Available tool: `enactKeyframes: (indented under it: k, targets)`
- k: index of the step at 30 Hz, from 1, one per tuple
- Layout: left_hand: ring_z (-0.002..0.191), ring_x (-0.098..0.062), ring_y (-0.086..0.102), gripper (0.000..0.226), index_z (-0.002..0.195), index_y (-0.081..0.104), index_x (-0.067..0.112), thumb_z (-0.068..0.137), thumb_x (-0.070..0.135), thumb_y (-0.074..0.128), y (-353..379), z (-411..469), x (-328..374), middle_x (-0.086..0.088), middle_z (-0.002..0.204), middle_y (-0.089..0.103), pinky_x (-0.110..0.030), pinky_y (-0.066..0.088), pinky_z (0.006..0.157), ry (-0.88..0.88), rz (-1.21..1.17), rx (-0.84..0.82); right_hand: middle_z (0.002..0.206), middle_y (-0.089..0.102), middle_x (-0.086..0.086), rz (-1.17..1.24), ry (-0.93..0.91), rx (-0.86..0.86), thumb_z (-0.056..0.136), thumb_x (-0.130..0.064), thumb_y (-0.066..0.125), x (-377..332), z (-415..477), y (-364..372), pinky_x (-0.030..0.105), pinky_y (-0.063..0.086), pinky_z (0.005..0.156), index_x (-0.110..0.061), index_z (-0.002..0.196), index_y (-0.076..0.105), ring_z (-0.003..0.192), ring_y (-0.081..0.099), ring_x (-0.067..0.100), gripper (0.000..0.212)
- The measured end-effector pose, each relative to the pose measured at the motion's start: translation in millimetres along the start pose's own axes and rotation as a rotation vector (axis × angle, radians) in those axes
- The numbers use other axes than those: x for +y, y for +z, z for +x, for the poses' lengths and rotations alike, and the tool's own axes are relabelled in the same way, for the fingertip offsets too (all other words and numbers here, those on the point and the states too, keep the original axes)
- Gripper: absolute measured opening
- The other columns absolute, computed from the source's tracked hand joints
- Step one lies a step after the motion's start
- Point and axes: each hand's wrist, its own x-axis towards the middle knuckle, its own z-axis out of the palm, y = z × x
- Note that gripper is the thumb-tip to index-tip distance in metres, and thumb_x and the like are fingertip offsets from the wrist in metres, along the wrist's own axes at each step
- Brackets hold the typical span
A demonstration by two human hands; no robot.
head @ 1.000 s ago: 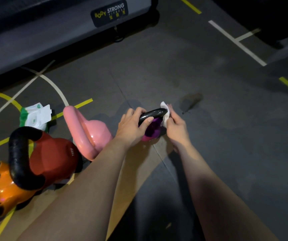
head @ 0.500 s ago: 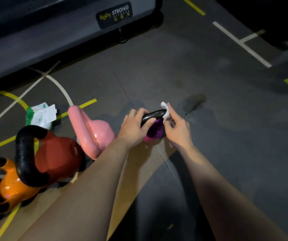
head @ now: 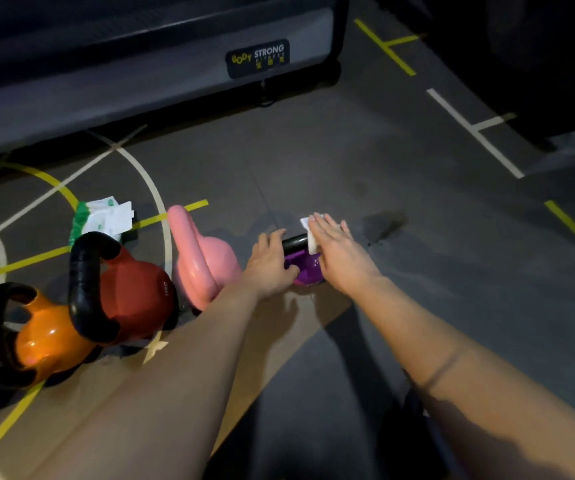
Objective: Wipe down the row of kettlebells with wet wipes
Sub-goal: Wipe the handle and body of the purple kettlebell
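Task's thing: the small purple kettlebell [head: 306,270] with a glossy black handle [head: 293,241] stands on the grey gym floor [head: 400,306] at the right end of the row, just right of the pink one.
Left hand: the left hand [head: 272,261] grips the bell from the left, fingers curled over the handle's left end and thumb on the purple body.
Right hand: the right hand [head: 338,247] lies flat with straight fingers, pressing a white wet wipe [head: 311,237] onto the handle's right end (a corner of it shows past the fingertips, on the far side).
Row: to the left stand a smooth pink kettlebell [head: 210,261], a red kettlebell with a thick black handle [head: 137,292] and a shiny orange kettlebell [head: 47,337], each close beside the next.
Wipe supply: a green-and-white packet of wipes [head: 102,220] lies on the floor beyond the red bell.
Step in hand: probably wiping the handle of the purple bell.
Doing it well: wrap the wipe round the bar rather than only patting its top, draw it end to end, and let the left hand brace the body so this light bell does not tip or slide.
Underside: it is hidden here, so it likely needs a tilt.
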Motion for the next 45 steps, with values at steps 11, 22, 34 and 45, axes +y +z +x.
enactKeyframes:
  k: [11,22,34,45]
  targets:
    - [0.127,-0.037,0.054,0.048,0.144,0.048,0.008,0.102,0.030,0.057,15.9,-9.9,-9.1,-0.019,0.139,0.059,-0.038,0.040,0.101,-0.017,-0.083,0.229,0.160,-0.025,0.026,-0.564,-0.106,-0.236,0.093,-0.017,0.042,-4.7,-13.5,-5.6,0.047,-0.005,0.125,0.007,0.149,-0.025,0.151,-0.019,0.038,0.090]
    - [0.105,-0.046,0.063,0.032,0.134,0.056,0.016,0.103,0.023,0.052,19.5,5.1,-23.5,-0.023,0.113,0.071,-0.046,0.048,0.085,-0.018,0.027,0.275,0.164,0.015,0.026,-0.530,-0.232,0.121,0.089,-0.025,0.059,-27.1,-6.1,50.9,0.047,0.015,0.125,0.008,0.155,0.018,0.153,0.015,0.038,0.084]
    - [0.113,-0.038,0.065,0.042,0.135,0.064,0.020,0.098,0.041,0.063,15.7,4.2,-35.7,-0.018,0.118,0.073,-0.041,0.049,0.093,-0.034,-0.020,0.263,0.165,0.008,0.025,-0.450,-0.258,0.021,0.084,-0.023,0.052,-16.6,-13.2,28.0,0.047,0.011,0.126,0.008,0.156,0.013,0.155,0.007,0.036,0.087]
    - [0.109,-0.033,0.067,0.032,0.124,0.069,0.025,0.097,0.041,0.065,15.4,1.5,-35.8,-0.011,0.111,0.076,-0.040,0.051,0.089,-0.030,-0.051,0.256,0.164,0.006,0.028,-0.468,-0.264,0.003,0.084,-0.028,0.055,-15.3,-14.7,28.8,0.050,0.011,0.125,0.009,0.156,0.010,0.154,0.006,0.040,0.092]
